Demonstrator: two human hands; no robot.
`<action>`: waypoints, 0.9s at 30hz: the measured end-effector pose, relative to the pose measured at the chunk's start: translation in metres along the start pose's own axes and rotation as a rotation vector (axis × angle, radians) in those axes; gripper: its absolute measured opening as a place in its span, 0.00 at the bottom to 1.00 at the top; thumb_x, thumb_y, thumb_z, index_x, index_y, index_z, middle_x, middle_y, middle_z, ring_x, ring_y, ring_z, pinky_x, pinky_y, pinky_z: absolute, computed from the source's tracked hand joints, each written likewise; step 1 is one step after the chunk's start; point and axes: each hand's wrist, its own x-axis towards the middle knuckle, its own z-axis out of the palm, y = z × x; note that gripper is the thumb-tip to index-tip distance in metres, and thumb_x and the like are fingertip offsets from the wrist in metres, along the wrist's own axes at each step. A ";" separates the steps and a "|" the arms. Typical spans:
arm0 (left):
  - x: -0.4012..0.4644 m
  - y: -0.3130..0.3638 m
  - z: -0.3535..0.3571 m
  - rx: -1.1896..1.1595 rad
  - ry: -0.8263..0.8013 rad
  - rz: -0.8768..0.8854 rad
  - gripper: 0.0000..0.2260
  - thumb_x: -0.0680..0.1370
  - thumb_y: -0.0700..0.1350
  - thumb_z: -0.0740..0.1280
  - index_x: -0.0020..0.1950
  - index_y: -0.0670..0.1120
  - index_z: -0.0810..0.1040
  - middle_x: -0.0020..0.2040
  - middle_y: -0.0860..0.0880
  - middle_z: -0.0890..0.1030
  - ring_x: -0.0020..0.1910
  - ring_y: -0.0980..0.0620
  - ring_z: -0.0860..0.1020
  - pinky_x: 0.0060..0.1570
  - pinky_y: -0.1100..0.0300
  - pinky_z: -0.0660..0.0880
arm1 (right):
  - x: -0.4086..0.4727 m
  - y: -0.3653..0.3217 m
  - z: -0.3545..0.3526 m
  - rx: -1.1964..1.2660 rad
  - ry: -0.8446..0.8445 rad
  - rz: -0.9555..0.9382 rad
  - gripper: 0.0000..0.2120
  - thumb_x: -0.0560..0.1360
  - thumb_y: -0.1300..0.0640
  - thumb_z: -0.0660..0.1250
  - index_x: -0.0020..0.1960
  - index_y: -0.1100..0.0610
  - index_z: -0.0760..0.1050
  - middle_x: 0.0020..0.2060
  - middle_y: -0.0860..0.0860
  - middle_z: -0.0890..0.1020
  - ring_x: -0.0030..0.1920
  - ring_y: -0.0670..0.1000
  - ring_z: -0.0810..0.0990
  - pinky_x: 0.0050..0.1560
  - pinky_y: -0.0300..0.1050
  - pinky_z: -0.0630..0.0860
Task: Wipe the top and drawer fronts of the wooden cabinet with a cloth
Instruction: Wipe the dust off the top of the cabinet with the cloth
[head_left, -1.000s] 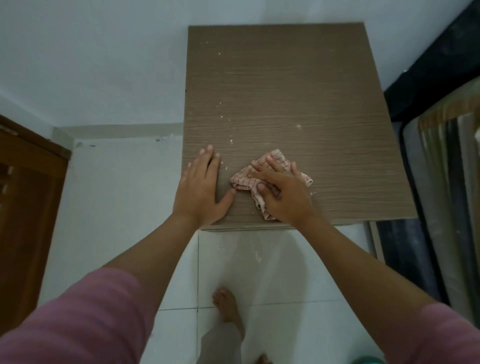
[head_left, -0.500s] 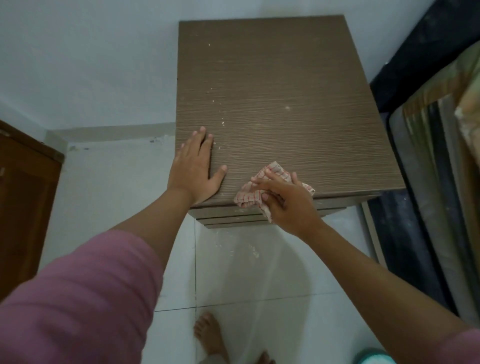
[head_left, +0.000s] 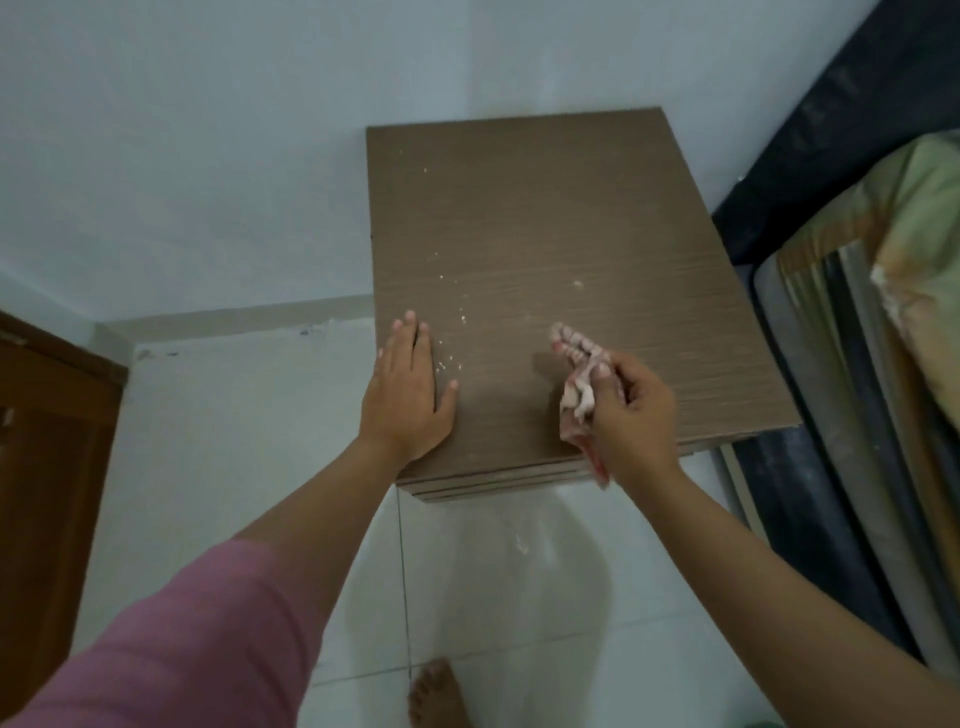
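The wooden cabinet (head_left: 561, 249) stands against the white wall, its brown top dotted with pale specks left of centre. Only thin edges of the drawer fronts (head_left: 493, 480) show below the front edge. My left hand (head_left: 408, 389) lies flat, fingers straight, on the front left part of the top. My right hand (head_left: 628, 415) grips a bunched red-and-white checked cloth (head_left: 579, 379), lifted just above the front right part of the top. Part of the cloth hangs under the hand.
A bed with a dark frame (head_left: 810, 171) and striped bedding (head_left: 893, 364) stands close on the right. A brown wooden door (head_left: 47, 467) is on the left. White floor tiles (head_left: 493, 597) lie below, with my bare foot (head_left: 436, 696) near the bottom edge.
My right hand went from pressing the cloth flat on the top to bunching it up and lifting it. The left hand stayed flat on the top. The view pulled back from the cabinet.
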 end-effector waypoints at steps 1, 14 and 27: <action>0.007 -0.004 -0.001 0.002 0.008 -0.012 0.32 0.78 0.53 0.57 0.75 0.38 0.52 0.77 0.41 0.50 0.76 0.44 0.48 0.74 0.50 0.48 | 0.013 -0.001 0.014 0.041 0.087 0.019 0.08 0.79 0.61 0.60 0.48 0.57 0.78 0.40 0.51 0.82 0.39 0.44 0.79 0.41 0.36 0.76; 0.085 -0.018 0.007 0.110 0.017 -0.014 0.31 0.78 0.56 0.54 0.75 0.38 0.56 0.76 0.39 0.55 0.75 0.43 0.53 0.72 0.47 0.52 | 0.135 0.024 0.130 -0.425 0.293 -0.034 0.15 0.80 0.54 0.55 0.63 0.55 0.73 0.72 0.52 0.67 0.75 0.53 0.57 0.71 0.55 0.37; 0.087 -0.014 -0.005 0.030 -0.145 -0.102 0.32 0.77 0.55 0.58 0.75 0.39 0.56 0.77 0.42 0.54 0.76 0.46 0.50 0.72 0.44 0.58 | 0.282 -0.027 0.181 -0.640 0.148 -0.016 0.17 0.80 0.52 0.53 0.67 0.49 0.70 0.74 0.47 0.61 0.76 0.54 0.52 0.71 0.61 0.39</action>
